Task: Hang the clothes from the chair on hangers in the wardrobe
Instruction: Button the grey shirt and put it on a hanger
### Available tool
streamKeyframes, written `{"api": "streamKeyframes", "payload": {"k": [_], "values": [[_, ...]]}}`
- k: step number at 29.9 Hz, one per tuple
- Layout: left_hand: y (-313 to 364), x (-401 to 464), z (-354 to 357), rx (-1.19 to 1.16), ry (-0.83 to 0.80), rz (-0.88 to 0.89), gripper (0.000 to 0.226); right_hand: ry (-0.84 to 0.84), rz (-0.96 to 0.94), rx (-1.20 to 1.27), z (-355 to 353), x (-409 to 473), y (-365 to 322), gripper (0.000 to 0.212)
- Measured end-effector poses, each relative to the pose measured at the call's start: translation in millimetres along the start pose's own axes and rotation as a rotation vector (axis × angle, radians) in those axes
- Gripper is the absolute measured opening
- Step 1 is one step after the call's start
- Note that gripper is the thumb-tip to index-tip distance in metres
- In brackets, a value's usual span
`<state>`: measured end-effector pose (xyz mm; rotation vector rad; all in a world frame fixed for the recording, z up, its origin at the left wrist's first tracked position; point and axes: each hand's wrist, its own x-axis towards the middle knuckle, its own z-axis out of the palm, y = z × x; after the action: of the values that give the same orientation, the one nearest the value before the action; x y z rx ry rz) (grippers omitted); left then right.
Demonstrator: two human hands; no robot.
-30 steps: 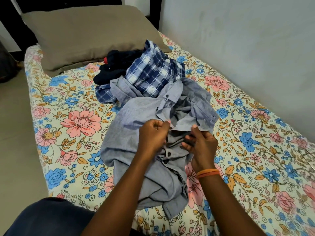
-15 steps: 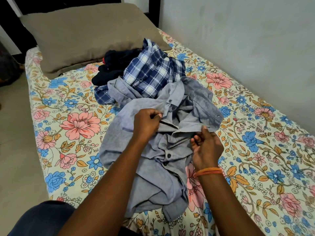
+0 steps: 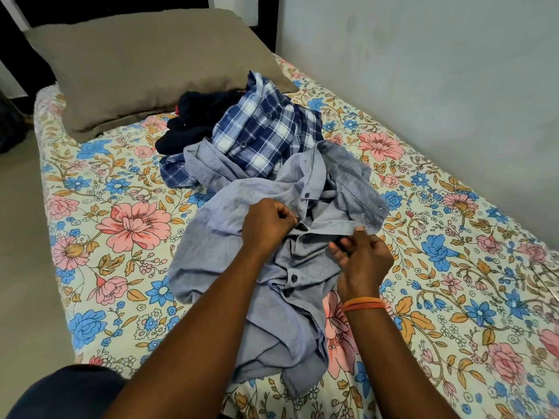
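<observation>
A crumpled grey-blue button shirt [image 3: 217, 225] lies on the floral bed sheet [image 3: 121, 225] in front of me. My left hand [image 3: 266, 225] pinches the shirt's front placket near a button. My right hand [image 3: 360, 258], with an orange band on the wrist, pinches the opposite front edge below the collar. Behind this shirt lies a blue and white checked shirt [image 3: 257, 137], and beyond it a dark navy garment [image 3: 190, 116]. No hanger, chair or wardrobe is in view.
A brown pillow [image 3: 145, 65] lies at the head of the bed. A pale wall [image 3: 438, 86] runs along the bed's right side. Bare floor [image 3: 21, 237] borders the bed on the left. My dark-clothed knee [image 3: 66, 391] shows at the bottom left.
Both hands have shifted slightly along the grey-blue shirt's front and drawn its two edges a little apart. The view has tilted slightly.
</observation>
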<state>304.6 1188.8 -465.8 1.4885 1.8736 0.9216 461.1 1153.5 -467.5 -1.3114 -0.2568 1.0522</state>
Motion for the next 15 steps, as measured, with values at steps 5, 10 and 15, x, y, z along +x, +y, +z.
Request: {"api": "streamKeyframes", "payload": {"k": [5, 10, 15], "values": [[4.4, -0.7, 6.3, -0.091, -0.055, -0.038, 0.019, 0.044, 0.006, 0.091, 4.2, 2.7, -2.2, 0.014], [33.4, -16.7, -0.5, -0.398, -0.002, 0.084, 0.014, -0.181, -0.727, -0.482, 16.3, -19.1, -4.9, 0.004], [52.0, -29.7, -7.6, -0.494, -0.066, 0.169, 0.01, -0.288, -0.879, -0.614, 22.5, -32.2, -4.6, 0.009]]}}
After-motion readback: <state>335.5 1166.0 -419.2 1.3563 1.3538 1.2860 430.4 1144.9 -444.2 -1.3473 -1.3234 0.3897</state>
